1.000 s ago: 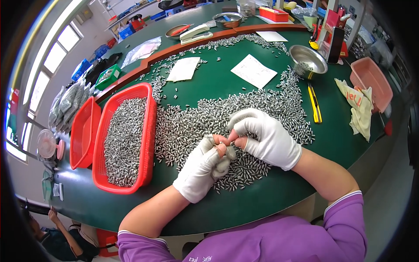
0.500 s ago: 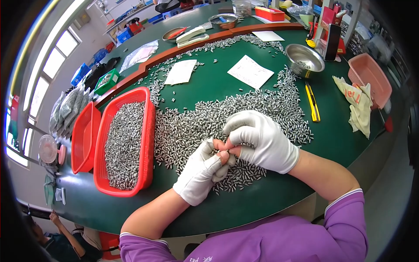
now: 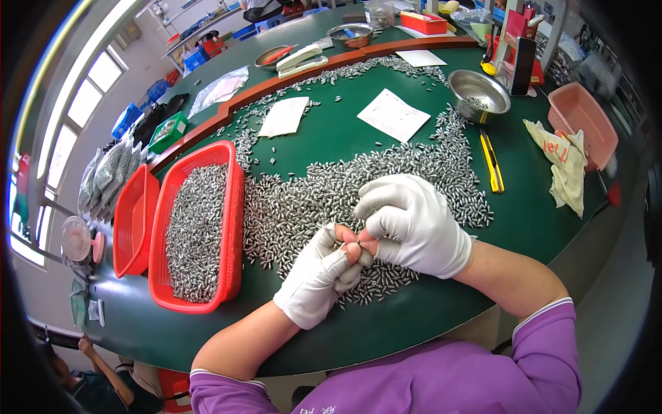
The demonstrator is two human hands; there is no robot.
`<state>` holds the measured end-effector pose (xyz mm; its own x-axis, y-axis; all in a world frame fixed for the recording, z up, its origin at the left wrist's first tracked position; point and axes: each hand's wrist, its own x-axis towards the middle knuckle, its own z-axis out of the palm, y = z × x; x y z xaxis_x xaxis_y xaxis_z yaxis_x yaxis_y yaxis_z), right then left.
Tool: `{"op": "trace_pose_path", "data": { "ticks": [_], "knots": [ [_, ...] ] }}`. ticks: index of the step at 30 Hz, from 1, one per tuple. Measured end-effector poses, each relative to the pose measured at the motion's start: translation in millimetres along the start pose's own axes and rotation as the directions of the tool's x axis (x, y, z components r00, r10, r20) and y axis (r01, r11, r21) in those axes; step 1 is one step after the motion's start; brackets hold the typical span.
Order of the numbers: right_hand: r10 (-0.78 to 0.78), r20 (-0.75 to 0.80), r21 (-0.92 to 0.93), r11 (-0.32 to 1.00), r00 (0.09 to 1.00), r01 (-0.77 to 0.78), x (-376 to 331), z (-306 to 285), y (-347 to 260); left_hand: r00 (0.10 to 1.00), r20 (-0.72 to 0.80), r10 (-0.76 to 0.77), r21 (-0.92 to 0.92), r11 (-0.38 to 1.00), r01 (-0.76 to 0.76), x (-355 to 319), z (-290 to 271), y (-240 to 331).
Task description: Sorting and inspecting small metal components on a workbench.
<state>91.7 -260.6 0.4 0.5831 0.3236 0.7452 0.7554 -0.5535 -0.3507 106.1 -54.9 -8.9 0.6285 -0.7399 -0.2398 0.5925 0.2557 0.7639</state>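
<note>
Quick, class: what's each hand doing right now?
Left hand: closed in a pinch; anything held is unclear.
Right hand: closed, fingertips at the left's; anything held is hidden.

Bright overall — windows (image 3: 104,73) at left glow white, glare spots the table (image 3: 127,303), fisheye bending ends in black corners.

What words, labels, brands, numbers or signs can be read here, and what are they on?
Pale cloth: large red lettering, which I won't copy out.
Purple shirt: small white characters at the picture's lower edge, likewise not copied.
Tilted white sheet: faint writing, too small to read.
Any other marks are too small or blurred to read.
</note>
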Motion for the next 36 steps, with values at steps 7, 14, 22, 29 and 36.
{"op": "trace_pose_path", "data": {
  "ticks": [7, 14, 22, 29, 36],
  "knots": [
    [0.108, -0.083, -0.037, 0.993, 0.991, -0.111, 6, -10, 7, 1.0, 0.005, 0.01, -0.018, 1.0, -0.01, 0, 3, 1],
    [0.323, -0.186, -0.502, 0.78, 0.928, -0.373, -2, -23, 57, 0.999, -0.042, 0.026, 0.009, 1.0, -0.025, 2, 5, 1],
    [0.297, -0.091, -0.364, 0.879, 0.951, -0.309, 4, -23, 37, 0.999, -0.035, 0.031, 0.015, 0.999, -0.031, 1, 4, 1],
    [-0.042, -0.005, -0.171, 0.984, 0.999, 0.04, 9, -13, 12, 0.998, -0.055, 0.027, -0.006, 1.0, -0.028, 2, 3, 1],
    [-0.129, -0.016, -0.068, 0.989, 0.991, 0.128, 9, -4, 17, 1.0, 0.011, -0.002, -0.027, 1.0, 0.002, 3, -2, 2]
  ]
}}
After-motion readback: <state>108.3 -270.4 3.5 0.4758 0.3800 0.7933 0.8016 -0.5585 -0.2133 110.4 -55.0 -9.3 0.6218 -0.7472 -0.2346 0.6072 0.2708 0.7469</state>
